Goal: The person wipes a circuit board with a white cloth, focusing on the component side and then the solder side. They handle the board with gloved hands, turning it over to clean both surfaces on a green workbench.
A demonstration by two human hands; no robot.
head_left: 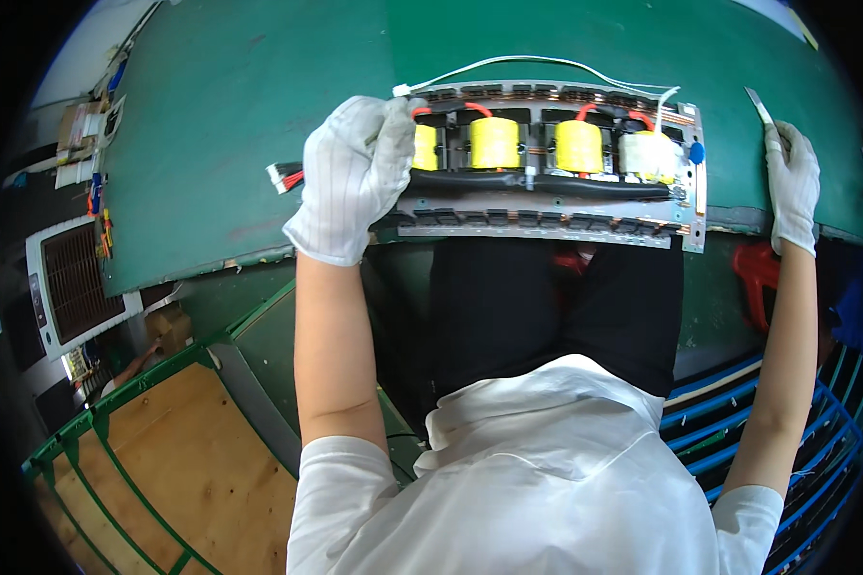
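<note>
In front of me lies a metal-framed electrical assembly [537, 206] with several yellow-wrapped coils [495, 143], red leads and a thick black sleeved cable [594, 186]. My left hand [355, 172], in a white glove, is closed over its left end. The curled fingers hide what they grip there. Next to them, a white cable tie [537, 59] arches along the far edge to the right-hand coil, which has white wrapping. At the far right, my gloved right hand [793, 182] is closed on a slim, pale, blade-like tool [758, 105], apart from the assembly.
The assembly rests at the near edge of a green-topped table [259, 115]. A white connector [277, 178] sticks out left of my left hand. Below stand a green-framed wooden board [182, 460], a blue rack [719, 422] and a red object [758, 278]. An air cooler [77, 283] stands left.
</note>
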